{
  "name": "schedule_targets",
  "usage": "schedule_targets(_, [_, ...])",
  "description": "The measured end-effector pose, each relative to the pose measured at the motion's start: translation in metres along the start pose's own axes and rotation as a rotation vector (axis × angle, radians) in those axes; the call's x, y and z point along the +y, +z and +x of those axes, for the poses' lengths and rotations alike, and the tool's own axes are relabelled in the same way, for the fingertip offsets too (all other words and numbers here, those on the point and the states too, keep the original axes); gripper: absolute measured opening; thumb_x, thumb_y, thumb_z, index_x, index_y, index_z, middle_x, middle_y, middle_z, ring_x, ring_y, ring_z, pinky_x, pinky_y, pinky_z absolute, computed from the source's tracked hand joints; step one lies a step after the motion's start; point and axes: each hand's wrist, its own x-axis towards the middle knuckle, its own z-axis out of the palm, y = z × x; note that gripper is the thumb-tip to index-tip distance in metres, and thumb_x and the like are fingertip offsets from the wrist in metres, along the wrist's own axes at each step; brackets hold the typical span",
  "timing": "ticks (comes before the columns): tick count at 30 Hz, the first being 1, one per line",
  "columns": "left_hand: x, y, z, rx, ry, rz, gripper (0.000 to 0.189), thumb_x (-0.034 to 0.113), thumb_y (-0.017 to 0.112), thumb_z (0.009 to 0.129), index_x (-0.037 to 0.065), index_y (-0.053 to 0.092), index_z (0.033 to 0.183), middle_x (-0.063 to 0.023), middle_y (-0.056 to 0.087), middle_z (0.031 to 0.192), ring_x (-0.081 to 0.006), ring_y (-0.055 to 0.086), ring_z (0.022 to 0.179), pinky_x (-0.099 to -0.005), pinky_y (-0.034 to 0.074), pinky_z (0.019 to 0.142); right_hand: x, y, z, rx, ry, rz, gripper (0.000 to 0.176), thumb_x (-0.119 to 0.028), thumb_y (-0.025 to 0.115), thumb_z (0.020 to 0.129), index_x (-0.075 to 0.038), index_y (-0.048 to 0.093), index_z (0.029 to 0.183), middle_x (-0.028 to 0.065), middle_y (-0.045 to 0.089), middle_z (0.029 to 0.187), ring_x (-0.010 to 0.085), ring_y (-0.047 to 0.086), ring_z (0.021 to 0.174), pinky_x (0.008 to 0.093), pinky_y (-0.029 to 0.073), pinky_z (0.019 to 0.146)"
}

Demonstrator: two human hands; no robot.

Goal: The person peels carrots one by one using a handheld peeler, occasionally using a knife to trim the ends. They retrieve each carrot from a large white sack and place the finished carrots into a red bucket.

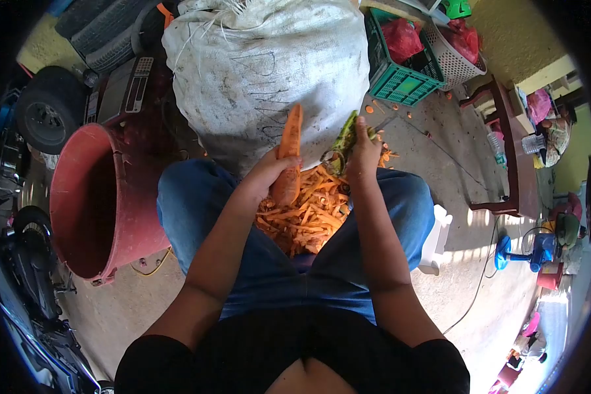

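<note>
My left hand [269, 174] is closed around the lower part of a large orange carrot [291, 138], which points up and looks peeled. To the right of it, my right hand [364, 154] grips a green peeler [343, 139] with dark marks on it; its blade end is hard to make out. Peeler and carrot are apart. Between my knees, below both hands, lies a heap of orange carrot peelings [312, 220]. Directly beyond the hands stands a big white woven sack [262, 72] with dark writing on it.
A large red barrel [82, 197] lies tipped at the left, near a wheel [43, 108]. At the back right are a green crate [400, 75] and a white basket [456, 62] with red bags. A wooden piece of furniture [515, 151] and blue fan [538, 253] stand right.
</note>
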Motion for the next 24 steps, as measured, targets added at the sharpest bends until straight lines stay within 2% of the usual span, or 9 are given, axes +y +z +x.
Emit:
schedule_targets(1, [-0.003,0.000,0.001,0.086,0.029,0.067,0.032,0.020,0.055,0.074,0.002,0.046,0.099,-0.0080,0.053,0.085,-0.0172,0.054,0.074,-0.0291,0.045,0.063,0.004,0.001,-0.002,-0.042,0.001,0.014,0.024,-0.016,0.057,0.076,0.002,0.050,0.090,0.0061,0.053,0.075,0.0127,0.050,0.065,0.0253,0.042,0.057])
schedule_targets(2, [-0.005,0.001,0.001,0.087,0.025,0.067,0.032,0.020,0.055,0.074,0.002,0.046,0.099,-0.0080,0.053,0.085,-0.0172,0.054,0.074,-0.0291,0.045,0.063,0.007,0.003,-0.004,-0.045,0.014,0.020,0.025,-0.017,0.057,0.076,0.002,0.050,0.090,0.0060,0.053,0.075,0.0133,0.051,0.065,0.0254,0.042,0.057])
schedule_targets(4, [0.001,0.008,-0.004,0.184,-0.179,-0.208,0.031,0.024,0.053,0.076,0.003,0.048,0.099,-0.0066,0.053,0.086,-0.0162,0.053,0.077,-0.0290,0.044,0.063,0.014,0.001,-0.004,-0.056,0.039,0.008,0.025,-0.018,0.056,0.077,0.003,0.050,0.089,0.0061,0.053,0.075,0.0135,0.051,0.064,0.0254,0.042,0.056])
schedule_targets(7, [-0.006,0.003,0.001,0.064,-0.235,-0.320,0.031,0.027,0.051,0.077,0.004,0.048,0.100,-0.0065,0.054,0.087,-0.0163,0.054,0.077,-0.0295,0.045,0.064,0.014,0.003,-0.006,-0.099,0.093,0.008,0.027,-0.021,0.055,0.078,0.003,0.049,0.088,0.0066,0.053,0.076,0.0142,0.052,0.063,0.0259,0.043,0.055])
schedule_targets(13, [-0.011,0.005,0.006,-0.014,-0.158,-0.505,0.033,0.028,0.051,0.078,0.004,0.048,0.101,-0.0064,0.054,0.088,-0.0162,0.055,0.074,-0.0290,0.048,0.061,0.013,0.014,-0.020,-0.030,0.177,0.024,0.030,-0.025,0.049,0.081,0.004,0.048,0.087,0.0080,0.053,0.076,0.0158,0.053,0.062,0.0274,0.044,0.053])
schedule_targets(15, [-0.009,0.007,0.004,0.015,-0.150,-0.504,0.033,0.028,0.050,0.079,0.004,0.048,0.102,-0.0064,0.054,0.088,-0.0161,0.055,0.074,-0.0289,0.048,0.061,0.018,0.016,-0.020,-0.045,0.171,0.116,0.029,-0.026,0.047,0.082,0.003,0.048,0.085,0.0071,0.053,0.074,0.0155,0.053,0.061,0.0276,0.044,0.052])
schedule_targets(19, [-0.014,0.005,0.012,0.000,-0.129,-0.590,0.033,0.029,0.047,0.080,0.005,0.048,0.102,-0.0067,0.055,0.088,-0.0158,0.056,0.072,-0.0295,0.049,0.060,0.016,0.013,-0.024,-0.075,0.269,0.029,0.028,-0.026,0.046,0.082,0.002,0.047,0.084,0.0063,0.052,0.073,0.0152,0.053,0.060,0.0279,0.044,0.051])
schedule_targets(21, [-0.017,0.005,0.013,0.024,-0.132,-0.580,0.033,0.029,0.046,0.081,0.005,0.048,0.102,-0.0066,0.055,0.088,-0.0156,0.056,0.071,-0.0295,0.049,0.060,0.023,0.007,-0.020,-0.114,0.294,-0.010,0.033,-0.026,0.049,0.081,0.004,0.045,0.093,0.0108,0.053,0.084,0.0199,0.055,0.072,0.0316,0.048,0.058])
schedule_targets(24, [-0.009,0.011,0.009,0.027,-0.151,-0.590,0.032,0.030,0.043,0.082,0.005,0.048,0.102,-0.0066,0.055,0.087,-0.0158,0.056,0.070,-0.0295,0.049,0.059,0.027,0.007,-0.018,-0.117,0.287,-0.015,0.031,-0.025,0.049,0.081,0.004,0.047,0.091,0.0097,0.054,0.081,0.0187,0.055,0.069,0.0304,0.047,0.056])
